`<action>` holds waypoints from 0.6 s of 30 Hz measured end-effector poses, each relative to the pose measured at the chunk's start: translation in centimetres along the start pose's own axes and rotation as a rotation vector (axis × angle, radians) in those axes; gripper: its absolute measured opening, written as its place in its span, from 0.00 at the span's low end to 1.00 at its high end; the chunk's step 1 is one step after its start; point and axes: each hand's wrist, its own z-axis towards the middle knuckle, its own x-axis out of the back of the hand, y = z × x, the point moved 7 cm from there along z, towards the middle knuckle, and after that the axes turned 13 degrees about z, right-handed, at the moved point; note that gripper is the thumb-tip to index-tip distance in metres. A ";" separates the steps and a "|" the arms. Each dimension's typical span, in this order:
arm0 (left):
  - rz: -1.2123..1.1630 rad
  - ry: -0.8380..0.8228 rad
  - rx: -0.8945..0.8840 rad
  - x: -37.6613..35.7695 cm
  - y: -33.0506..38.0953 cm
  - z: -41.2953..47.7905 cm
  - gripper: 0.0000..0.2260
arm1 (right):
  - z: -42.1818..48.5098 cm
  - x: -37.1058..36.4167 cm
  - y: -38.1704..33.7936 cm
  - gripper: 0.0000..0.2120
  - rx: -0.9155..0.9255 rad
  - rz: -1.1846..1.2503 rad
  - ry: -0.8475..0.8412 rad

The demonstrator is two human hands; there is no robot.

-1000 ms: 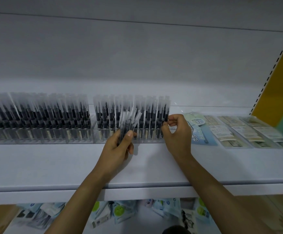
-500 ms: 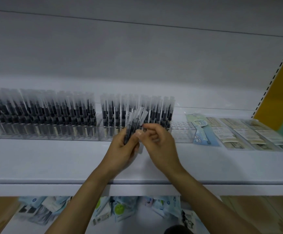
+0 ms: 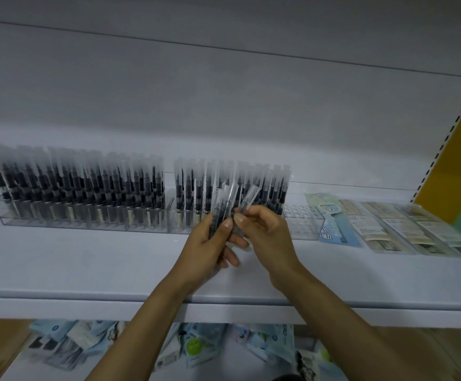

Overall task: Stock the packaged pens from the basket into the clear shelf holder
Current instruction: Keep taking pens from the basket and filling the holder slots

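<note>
At the centre of the frame my 2 hands meet just in front of the clear shelf holder (image 3: pixel 306 232), and I read the arrangement as feed-and-place: the left hand (image 3: pixel 210 243) acts as the magazine, the right hand (image 3: pixel 268 235) as the picker. The left fingers curl round a small fan of packaged pens (image 3: pixel 219 213), with the thumb pressed across the front. The sleeve tops point up, so each pen comes away already oriented for a slot. The right thumb and forefinger pinch 1 pen sleeve (image 3: pixel 248 199) low on its body at the fan's right edge, the other fingers loosely curled beneath. Both forearms rise from the bottom of the frame over the shelf edge (image 3: pixel 86 303), wrists converging. The sleeves blur together, so I would only guess 4 or 5 in the fan. The holder's rows of stocked pens (image 3: pixel 196 188) run in from its left end. The empty grid of holes (image 3: pixel 296 211) just right of the hands is, I judge, where this pen belongs. The basket is out of view. A second clear holder (image 3: pixel 59 222) at left is packed full, and flat packets (image 3: pixel 389 229) lie at right.
</note>
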 end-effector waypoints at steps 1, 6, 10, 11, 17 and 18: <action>0.003 0.002 0.010 0.0 -0.1 0.0 0.13 | 0.1 0.3 -0.9 0.03 0.036 -0.007 0.003; -0.014 0.071 0.018 0.4 -0.3 0.2 0.14 | 3.8 8.4 -5.3 0.05 0.188 0.203 0.461; 0.010 0.087 0.032 0.6 -0.4 0.3 0.16 | 7.1 11.2 -4.3 0.05 0.158 0.029 0.410; 0.023 0.086 0.035 0.5 -0.4 0.4 0.17 | 7.5 11.3 -3.8 0.06 0.152 -0.004 0.376; 0.071 0.103 0.052 0.7 -0.9 0.9 0.11 | 8.8 10.8 -2.7 0.06 0.194 -0.042 0.249; 0.075 0.104 0.056 0.6 -1.0 1.0 0.11 | 8.9 10.9 -2.5 0.07 0.190 -0.052 0.245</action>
